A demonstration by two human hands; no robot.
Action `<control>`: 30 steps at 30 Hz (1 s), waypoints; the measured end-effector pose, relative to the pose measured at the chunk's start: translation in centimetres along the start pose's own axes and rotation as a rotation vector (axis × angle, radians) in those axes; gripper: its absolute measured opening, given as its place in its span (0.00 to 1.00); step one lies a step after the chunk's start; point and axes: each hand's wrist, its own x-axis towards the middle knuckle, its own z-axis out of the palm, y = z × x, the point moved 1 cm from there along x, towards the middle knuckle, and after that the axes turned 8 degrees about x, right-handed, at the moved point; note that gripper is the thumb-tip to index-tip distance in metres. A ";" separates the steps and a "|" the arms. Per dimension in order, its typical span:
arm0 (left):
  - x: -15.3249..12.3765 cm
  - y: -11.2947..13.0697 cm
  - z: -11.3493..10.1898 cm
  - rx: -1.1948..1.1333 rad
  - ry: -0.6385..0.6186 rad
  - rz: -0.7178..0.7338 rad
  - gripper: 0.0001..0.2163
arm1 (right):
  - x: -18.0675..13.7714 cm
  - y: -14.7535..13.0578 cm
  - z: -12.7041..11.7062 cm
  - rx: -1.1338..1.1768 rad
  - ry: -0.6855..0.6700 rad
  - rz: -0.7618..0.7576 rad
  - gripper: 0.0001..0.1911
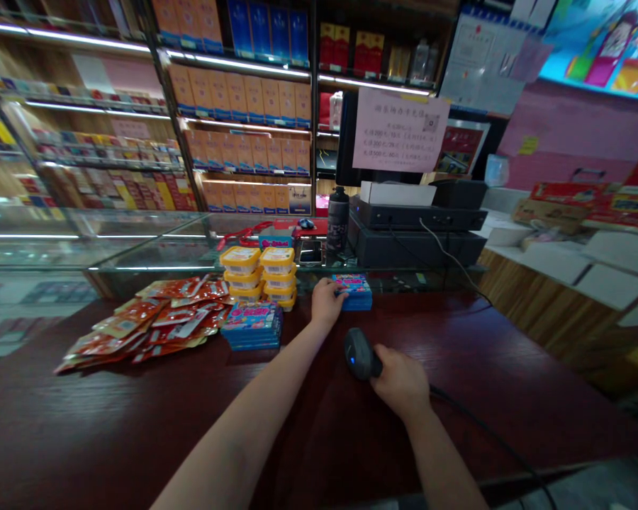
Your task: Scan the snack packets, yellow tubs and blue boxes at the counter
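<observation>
Lying on the left of the worktop (111, 439) are loose red sachets (164, 312). Just right of them stand stacked yellow tubs (243, 276), with the left pile (252, 333) of blue packs on their near side. Your left hand (326, 303) reaches to the far side, fingers bent at the left edge of the right pile (357, 301) of blue packs; whether they grip one, you cannot tell from this view. Nearer and slightly right, your right hand (404, 379) is wrapped round the scanner (358, 354), a small blue light showing on its head; its cable (489, 428) trails right. The step in hand looks like picking up a pack with the scanner ready. The next move would call for a light left-hand pinch and a steady scanner.
</observation>
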 end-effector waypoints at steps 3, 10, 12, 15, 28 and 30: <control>0.3 0.4 0.5 0.004 0.018 -0.009 0.05 | -0.1 0.0 -0.1 0.003 0.028 -0.016 0.08; -0.4 0.8 0.0 0.012 -0.030 0.053 0.11 | 0.0 0.2 0.2 -0.014 0.032 -0.008 0.08; -1.3 1.0 -0.8 0.050 -0.030 0.093 0.16 | 0.0 0.2 0.3 -0.019 0.041 -0.021 0.08; -3.2 1.2 -2.8 0.113 -0.019 0.189 0.18 | -0.3 0.3 0.2 -0.022 0.054 -0.048 0.08; -11.2 -3.5 -14.0 0.581 0.122 0.198 0.18 | -1.2 0.2 0.2 -0.047 0.041 -0.058 0.10; -11.6 -4.1 -14.1 0.637 0.135 0.085 0.26 | -1.3 0.3 0.3 -0.052 0.057 -0.057 0.10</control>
